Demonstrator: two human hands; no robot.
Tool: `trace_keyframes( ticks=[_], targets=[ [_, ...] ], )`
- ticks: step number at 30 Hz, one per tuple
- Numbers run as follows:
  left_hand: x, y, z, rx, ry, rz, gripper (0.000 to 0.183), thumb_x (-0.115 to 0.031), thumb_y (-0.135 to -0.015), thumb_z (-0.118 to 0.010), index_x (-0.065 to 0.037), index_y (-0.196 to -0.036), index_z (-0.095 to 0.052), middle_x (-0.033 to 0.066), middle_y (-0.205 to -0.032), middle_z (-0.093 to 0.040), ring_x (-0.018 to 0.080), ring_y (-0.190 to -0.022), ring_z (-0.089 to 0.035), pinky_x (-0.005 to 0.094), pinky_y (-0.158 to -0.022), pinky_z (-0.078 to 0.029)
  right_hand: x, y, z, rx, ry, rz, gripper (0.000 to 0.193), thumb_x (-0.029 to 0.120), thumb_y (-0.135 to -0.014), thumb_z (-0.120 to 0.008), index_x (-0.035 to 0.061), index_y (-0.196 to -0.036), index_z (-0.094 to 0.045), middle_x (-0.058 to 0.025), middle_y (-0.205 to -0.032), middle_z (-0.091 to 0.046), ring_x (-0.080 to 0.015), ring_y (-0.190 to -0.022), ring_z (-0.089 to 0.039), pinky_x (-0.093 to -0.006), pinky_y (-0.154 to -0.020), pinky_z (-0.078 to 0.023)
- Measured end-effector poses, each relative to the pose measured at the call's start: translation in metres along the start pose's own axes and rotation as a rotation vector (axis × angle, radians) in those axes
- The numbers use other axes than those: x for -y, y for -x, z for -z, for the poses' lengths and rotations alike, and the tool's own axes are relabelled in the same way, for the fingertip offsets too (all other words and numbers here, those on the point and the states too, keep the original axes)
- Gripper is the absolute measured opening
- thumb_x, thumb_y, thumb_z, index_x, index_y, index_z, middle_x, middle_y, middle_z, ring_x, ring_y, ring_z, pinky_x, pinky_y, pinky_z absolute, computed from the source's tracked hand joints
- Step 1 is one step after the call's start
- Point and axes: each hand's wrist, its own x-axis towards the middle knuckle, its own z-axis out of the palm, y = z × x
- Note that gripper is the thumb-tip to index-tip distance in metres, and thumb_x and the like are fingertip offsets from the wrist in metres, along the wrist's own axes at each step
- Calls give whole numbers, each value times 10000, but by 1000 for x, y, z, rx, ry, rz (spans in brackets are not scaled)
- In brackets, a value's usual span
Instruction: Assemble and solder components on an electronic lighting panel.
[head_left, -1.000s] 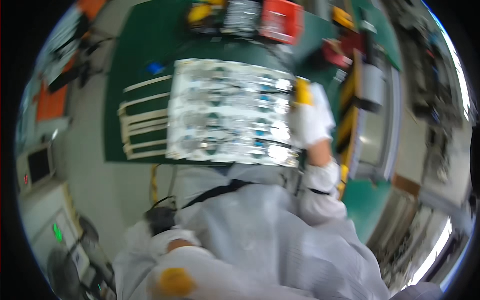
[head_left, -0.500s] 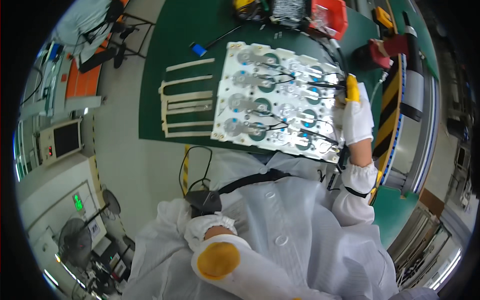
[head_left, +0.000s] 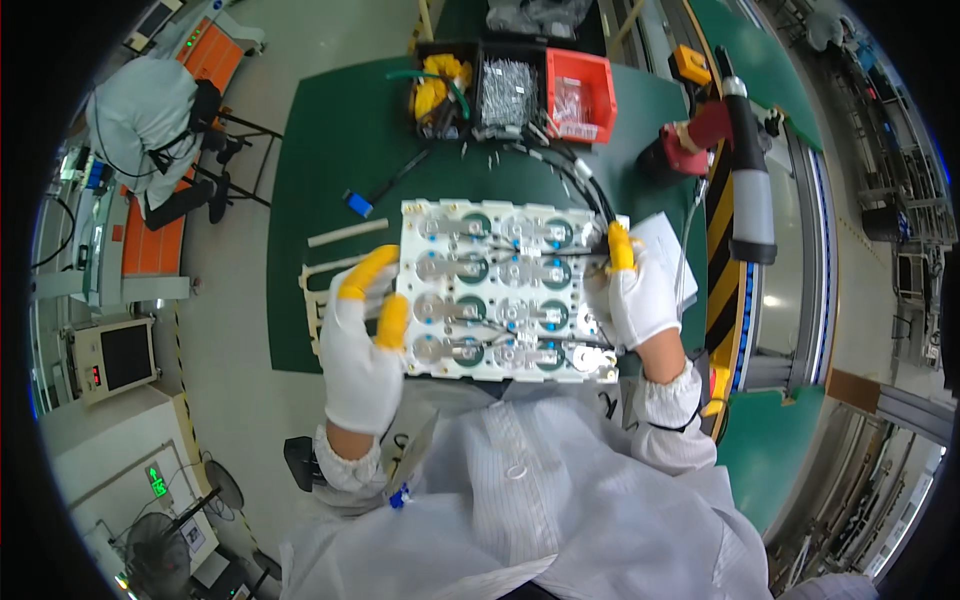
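Observation:
A white panel (head_left: 490,293) lies on the green table in front of me, bearing clear round fittings, blue dots and thin black wires. My left hand (head_left: 365,350), in a white glove with yellow fingertips, is at the panel's left edge, thumb and fingers apart; whether it touches the edge is unclear. At the right edge my gloved right hand (head_left: 642,295) has its fingers closed where a bundle of black cables (head_left: 598,195) comes down onto the panel. Its palm side is hidden. A cream slotted frame (head_left: 312,300) lies partly under my left hand.
Along the back stand a black bin with yellow items (head_left: 440,85), a bin of small metal parts (head_left: 508,95) and a red bin (head_left: 580,95). A blue-ended tool (head_left: 360,204) lies left. A red-and-black power tool (head_left: 685,145) is at right. Another person (head_left: 150,130) sits far left.
My left hand has come up from near my body to the panel's left edge. My right hand stays at the right edge. The view has shifted, so the panel appears lower and straighter.

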Motion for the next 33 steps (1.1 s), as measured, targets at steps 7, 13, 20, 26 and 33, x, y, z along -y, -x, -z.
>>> trace_keyframes(
  ticks=[7, 13, 20, 26, 33],
  targets=[
    [110, -10, -39, 23, 44, 164, 367, -314, -1006, -500, -35, -1228, -584, 320, -927, -623, 499, -910, -585, 495, -721, -482, 9, 2, -7, 76, -104, -93, 423, 400, -962, -492, 14, -1079, -621, -294, -901, -666, -479, -885, -636, -518, -774, -494],
    [60, 7, -39, 161, 921, 522, 297, -192, -1014, -481, 29, -1180, -590, 40, -962, -657, 145, -832, -611, 294, -704, -501, -3, 37, 24, -74, 27, -10, 416, 383, -1021, -425, 37, -1008, -656, -240, -875, -679, -401, -853, -649, -459, -761, -483],
    [-121, 81, -31, 567, 605, 107, 319, -139, -1029, -453, 36, -1286, -522, 91, -1176, -633, 147, -1010, -636, 276, -833, -527, -24, 222, 154, -399, -500, -230, 387, 369, -1044, -447, 31, -1003, -632, -12, -702, -568, -107, -604, -545, -273, -548, -443],
    [-150, 134, -197, 883, 323, -295, 266, -176, -969, -538, 1, -1164, -573, 251, -841, -665, 408, -787, -658, 441, -680, -520, -194, 325, 240, -534, 5, -556, 323, 251, -1005, -459, -18, -1045, -633, -40, -735, -612, -144, -605, -583, -296, -571, -467],
    [-190, 282, -341, 1026, 362, -329, 594, -291, -869, -607, 82, -1270, -377, 292, -871, -664, 474, -799, -644, 554, -686, -505, -369, 347, 307, -500, 511, -664, 319, 220, -945, -469, -8, -1052, -665, -273, -932, -682, -454, -944, -635, -456, -823, -491]
  ],
)
